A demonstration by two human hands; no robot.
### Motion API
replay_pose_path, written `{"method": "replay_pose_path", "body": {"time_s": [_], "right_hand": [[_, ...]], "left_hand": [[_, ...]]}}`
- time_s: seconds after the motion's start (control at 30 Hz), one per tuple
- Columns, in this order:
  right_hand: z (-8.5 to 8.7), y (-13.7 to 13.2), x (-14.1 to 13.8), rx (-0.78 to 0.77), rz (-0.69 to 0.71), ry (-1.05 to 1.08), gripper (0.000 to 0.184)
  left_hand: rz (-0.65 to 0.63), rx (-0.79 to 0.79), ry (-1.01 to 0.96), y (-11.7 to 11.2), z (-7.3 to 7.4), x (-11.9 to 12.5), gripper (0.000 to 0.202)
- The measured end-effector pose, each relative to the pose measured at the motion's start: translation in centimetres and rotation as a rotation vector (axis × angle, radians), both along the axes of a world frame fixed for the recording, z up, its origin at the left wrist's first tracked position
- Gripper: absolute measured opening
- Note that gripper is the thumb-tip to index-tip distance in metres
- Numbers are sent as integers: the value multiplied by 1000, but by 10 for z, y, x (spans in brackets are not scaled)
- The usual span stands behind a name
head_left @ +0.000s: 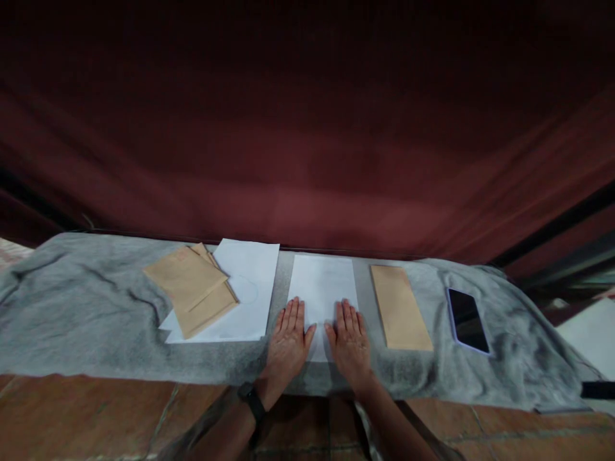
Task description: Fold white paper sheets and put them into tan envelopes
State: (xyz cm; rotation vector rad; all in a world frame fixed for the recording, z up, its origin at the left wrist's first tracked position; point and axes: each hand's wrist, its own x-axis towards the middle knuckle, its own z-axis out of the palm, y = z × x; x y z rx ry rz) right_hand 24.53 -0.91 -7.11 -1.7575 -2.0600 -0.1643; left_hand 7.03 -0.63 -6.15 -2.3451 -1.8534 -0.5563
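A white sheet of paper lies lengthwise on the grey cloth in front of me. My left hand rests flat on its near left corner, fingers stretched out and together. My right hand lies flat on the near right part of the sheet, fingers also extended. Neither hand holds anything. A black band sits on my left wrist.
To the left, a stack of white sheets carries a few brown envelopes. A single brown envelope lies right of the sheet, then a dark phone. A dark red curtain hangs behind. Tiled floor shows below.
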Motion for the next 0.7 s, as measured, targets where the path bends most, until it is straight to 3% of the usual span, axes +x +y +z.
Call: {"method": "replay_pose_path", "body": {"time_s": [0.23,0.4,0.6,0.7], "right_hand": [[-4,-4,23,46,-31,23,67],[3,-5,20,51,-20,19,67],[11,-13,-5,-64,184,21,54],[9,-17,-9,-99,211,5,52]], "left_hand": [[61,-13,21,-7,-3,-7,66],[97,25,18,-14,2,-6,64],[-72,75,72,-27,-4,17,59],[-132,69,100,-34,-12,19,61]]}}
